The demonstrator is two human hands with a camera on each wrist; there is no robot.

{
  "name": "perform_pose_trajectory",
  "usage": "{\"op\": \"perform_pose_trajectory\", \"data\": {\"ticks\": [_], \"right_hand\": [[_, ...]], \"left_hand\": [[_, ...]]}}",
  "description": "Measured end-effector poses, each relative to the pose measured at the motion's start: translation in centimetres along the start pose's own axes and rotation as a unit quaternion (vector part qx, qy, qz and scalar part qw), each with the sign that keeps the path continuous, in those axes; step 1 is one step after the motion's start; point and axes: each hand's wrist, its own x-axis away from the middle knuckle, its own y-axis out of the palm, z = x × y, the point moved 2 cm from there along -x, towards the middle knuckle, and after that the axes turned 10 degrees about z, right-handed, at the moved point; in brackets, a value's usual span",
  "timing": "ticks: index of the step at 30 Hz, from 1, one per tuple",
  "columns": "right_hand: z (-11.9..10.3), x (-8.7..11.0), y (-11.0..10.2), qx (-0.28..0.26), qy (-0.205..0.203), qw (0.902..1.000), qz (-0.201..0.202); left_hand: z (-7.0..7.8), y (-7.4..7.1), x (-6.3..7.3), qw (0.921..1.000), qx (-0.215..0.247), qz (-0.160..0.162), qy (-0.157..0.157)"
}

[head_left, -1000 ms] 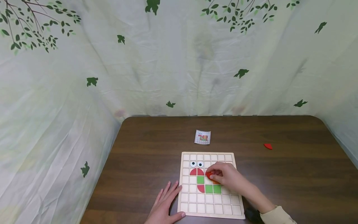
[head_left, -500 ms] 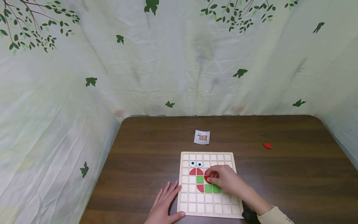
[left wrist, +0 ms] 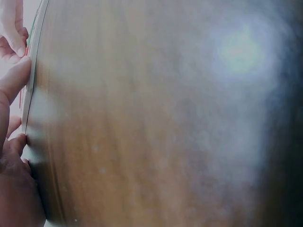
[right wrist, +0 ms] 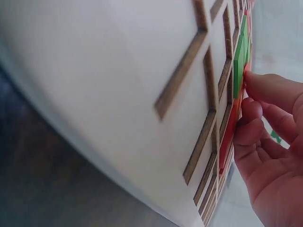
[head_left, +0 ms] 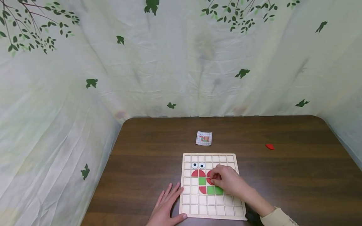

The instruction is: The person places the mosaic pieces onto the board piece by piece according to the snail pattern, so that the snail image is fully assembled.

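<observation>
A white grid board (head_left: pixel 212 209) with a pale wooden frame lies on the table. Two eye pieces (head_left: pixel 198 165), red quarter-circles (head_left: pixel 198 173) and green squares (head_left: pixel 214 190) sit in its cells. At the grid's middle my right hand (head_left: pixel 229 179) pinches a red rounded piece (head_left: pixel 209 181) between thumb and fingers, right at its cell; the fingers partly hide it. In the right wrist view another red piece (right wrist: pixel 229 137) lies by the fingertips, beside a bit of orange. My left hand (head_left: pixel 167 207) rests with fingers spread along the board's left edge, thumb at the lower corner.
A small printed card (head_left: pixel 204 138) showing a coloured grid picture lies behind the board. A loose red quarter-circle piece (head_left: pixel 270 147) is on the brown table (head_left: pixel 147 150) at the right. A leaf-patterned curtain (head_left: pixel 181 62) hangs behind the table.
My right hand has shifted slightly with the red piece, which has gone down and left into line with a cell and now shows less between the fingers. The left hand stays put.
</observation>
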Motion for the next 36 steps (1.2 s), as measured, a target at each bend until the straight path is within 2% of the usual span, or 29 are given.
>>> {"op": "perform_pose_trajectory", "data": {"ticks": [6, 12, 17, 21, 28, 36], "right_hand": [[0.1, 0.2, -0.4, 0.004, 0.013, 0.9998, 0.013], [0.8, 0.6, -1.7, -0.002, 0.081, 0.9966, 0.014], [2.3, 0.9, -3.8, -0.019, 0.131, 0.9903, 0.043], [3.8, 1.2, -5.8, -0.019, 0.134, 0.9880, 0.074], [6.5, 1.6, -10.3, 0.029, 0.128, 0.9853, 0.110], [9.5, 2.3, -14.3, 0.083, 0.140, 0.9816, 0.100]], "left_hand": [[0.1, 0.0, -0.1, 1.0000, -0.001, -0.005, -0.009], [0.2, 0.0, -0.1, 1.0000, 0.003, -0.006, -0.006], [0.2, 0.0, -0.2, 0.9999, 0.008, -0.009, -0.012], [0.2, 0.0, -0.1, 0.9999, 0.006, -0.008, -0.010], [0.1, -0.1, 0.0, 0.9999, 0.013, -0.005, -0.007], [0.0, 0.0, -0.1, 0.9999, 0.011, -0.002, -0.003]]}}
